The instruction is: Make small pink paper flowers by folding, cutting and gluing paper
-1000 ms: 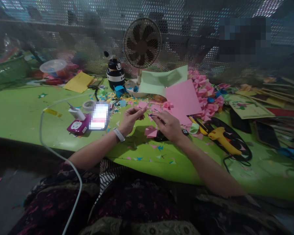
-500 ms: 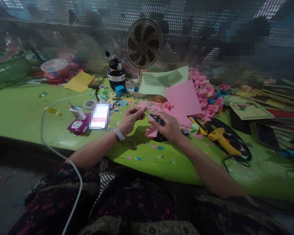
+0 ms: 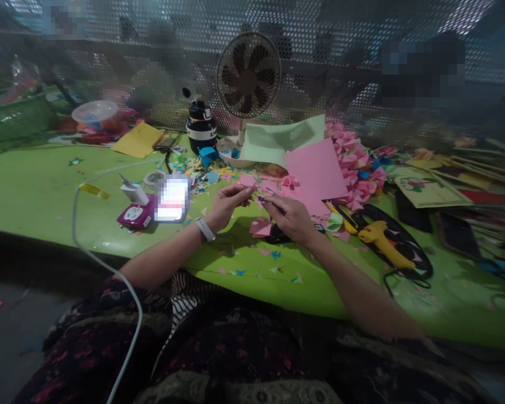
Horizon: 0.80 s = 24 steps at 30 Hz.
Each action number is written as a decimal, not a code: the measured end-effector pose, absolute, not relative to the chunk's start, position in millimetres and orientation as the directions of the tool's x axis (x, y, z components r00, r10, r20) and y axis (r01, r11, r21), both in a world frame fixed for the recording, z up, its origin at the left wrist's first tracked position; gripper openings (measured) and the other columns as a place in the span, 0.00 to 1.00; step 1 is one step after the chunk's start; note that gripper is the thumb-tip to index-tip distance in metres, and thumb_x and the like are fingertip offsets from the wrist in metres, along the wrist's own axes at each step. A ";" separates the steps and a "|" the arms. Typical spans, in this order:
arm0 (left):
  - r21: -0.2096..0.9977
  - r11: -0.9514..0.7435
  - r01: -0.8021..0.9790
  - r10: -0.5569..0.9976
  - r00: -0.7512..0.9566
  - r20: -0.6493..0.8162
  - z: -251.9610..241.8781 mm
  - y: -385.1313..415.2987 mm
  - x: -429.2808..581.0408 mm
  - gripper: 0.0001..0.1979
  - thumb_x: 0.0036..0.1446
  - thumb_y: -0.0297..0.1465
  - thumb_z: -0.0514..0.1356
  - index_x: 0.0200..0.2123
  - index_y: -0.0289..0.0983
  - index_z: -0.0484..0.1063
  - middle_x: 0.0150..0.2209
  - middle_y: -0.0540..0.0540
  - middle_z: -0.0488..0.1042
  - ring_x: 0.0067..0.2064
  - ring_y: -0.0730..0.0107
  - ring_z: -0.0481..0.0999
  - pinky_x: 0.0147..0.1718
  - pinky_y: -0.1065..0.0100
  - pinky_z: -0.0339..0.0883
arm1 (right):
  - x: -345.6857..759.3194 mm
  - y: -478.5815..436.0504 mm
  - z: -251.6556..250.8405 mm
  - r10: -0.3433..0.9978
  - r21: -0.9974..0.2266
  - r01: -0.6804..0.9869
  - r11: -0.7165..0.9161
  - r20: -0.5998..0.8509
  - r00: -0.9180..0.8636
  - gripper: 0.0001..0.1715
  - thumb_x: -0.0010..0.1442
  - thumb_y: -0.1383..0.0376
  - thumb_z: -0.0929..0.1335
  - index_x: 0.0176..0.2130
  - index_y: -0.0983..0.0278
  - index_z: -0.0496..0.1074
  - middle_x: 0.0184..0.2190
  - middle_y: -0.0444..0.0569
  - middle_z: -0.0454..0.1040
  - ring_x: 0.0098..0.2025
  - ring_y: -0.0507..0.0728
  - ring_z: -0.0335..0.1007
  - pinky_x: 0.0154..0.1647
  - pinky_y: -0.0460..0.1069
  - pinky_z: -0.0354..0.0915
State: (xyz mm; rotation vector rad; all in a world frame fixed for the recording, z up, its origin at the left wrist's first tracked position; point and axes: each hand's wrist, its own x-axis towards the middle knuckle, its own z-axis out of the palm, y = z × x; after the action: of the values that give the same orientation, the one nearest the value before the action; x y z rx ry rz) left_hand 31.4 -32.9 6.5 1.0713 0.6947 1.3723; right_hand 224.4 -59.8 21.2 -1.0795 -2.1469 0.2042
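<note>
My left hand [image 3: 226, 206] is raised over the middle of the table, thumb and fingers pinched together. Whatever it pinches is too small to make out. Facing it, my right hand [image 3: 293, 219] grips a slim dark tool [image 3: 262, 200] whose thin end points toward my left fingers; its kind is unclear. The two hands are a short gap apart. Below my right hand lie a folded pink paper piece [image 3: 261, 227] and a black object [image 3: 278, 234], partly covered by the hand. Pink paper sheets [image 3: 317, 171] lie just behind.
On the green table [image 3: 37, 191] stand a fan [image 3: 248, 76] and a dark bottle [image 3: 201, 132]. A lit phone [image 3: 171, 199] and a purple socket block [image 3: 134, 217] with a white cable are at left. At right lie a yellow glue gun [image 3: 385, 242], a cutter [image 3: 340, 217] and pink paper flowers [image 3: 353, 163].
The dark tool has turned in my right hand and less of its blue length shows. My right fingers have closed in around it. My left hand has barely moved.
</note>
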 end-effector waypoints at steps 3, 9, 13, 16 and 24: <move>0.901 -0.165 -0.401 0.973 0.083 0.215 7.0 -33.6 32.0 0.19 0.41 0.43 0.75 0.21 0.36 0.74 0.21 0.52 0.72 0.23 0.80 0.67 0.26 0.72 0.62 | 221.8 -62.3 21.8 0.742 -0.409 0.654 0.637 0.554 -0.377 0.23 0.67 0.51 0.65 0.53 0.61 0.76 0.51 0.54 0.80 0.49 0.63 0.78 0.47 0.57 0.73; 0.892 -0.123 -0.435 0.966 0.153 0.208 6.4 -36.1 32.3 0.17 0.42 0.43 0.75 0.29 0.37 0.78 0.25 0.51 0.76 0.26 0.78 0.71 0.30 0.71 0.65 | 223.5 -58.9 16.3 0.738 -0.395 0.682 0.615 0.592 -0.323 0.18 0.68 0.55 0.64 0.47 0.60 0.79 0.45 0.52 0.82 0.46 0.61 0.79 0.48 0.55 0.73; 0.889 -0.122 -0.441 0.965 0.156 0.210 6.4 -35.5 31.6 0.16 0.41 0.43 0.75 0.27 0.38 0.79 0.24 0.51 0.76 0.25 0.78 0.71 0.29 0.71 0.65 | 225.9 -57.6 18.1 0.745 -0.447 0.624 0.641 0.560 -0.364 0.18 0.68 0.54 0.64 0.46 0.61 0.79 0.45 0.52 0.82 0.45 0.61 0.79 0.47 0.55 0.73; 0.884 -0.112 -0.454 0.964 0.166 0.208 6.5 -34.5 31.6 0.16 0.41 0.42 0.76 0.28 0.38 0.79 0.25 0.51 0.77 0.25 0.79 0.71 0.27 0.73 0.64 | 224.3 -59.1 20.6 0.743 -0.463 0.601 0.651 0.548 -0.384 0.20 0.68 0.53 0.64 0.45 0.62 0.78 0.42 0.53 0.82 0.42 0.61 0.79 0.43 0.54 0.72; 0.881 -0.157 -0.447 0.963 0.130 0.238 7.6 -36.7 33.7 0.16 0.42 0.41 0.75 0.25 0.36 0.77 0.23 0.52 0.74 0.25 0.80 0.70 0.27 0.72 0.63 | 220.6 -62.0 18.7 0.754 -0.399 0.696 0.597 0.576 -0.316 0.24 0.70 0.49 0.61 0.46 0.61 0.77 0.40 0.52 0.82 0.38 0.59 0.78 0.38 0.50 0.68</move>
State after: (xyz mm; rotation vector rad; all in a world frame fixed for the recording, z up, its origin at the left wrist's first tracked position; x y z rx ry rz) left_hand 33.7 -36.7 7.6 1.0911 0.6412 1.3965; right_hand 220.6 -62.0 18.7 -1.1442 -2.0725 0.0980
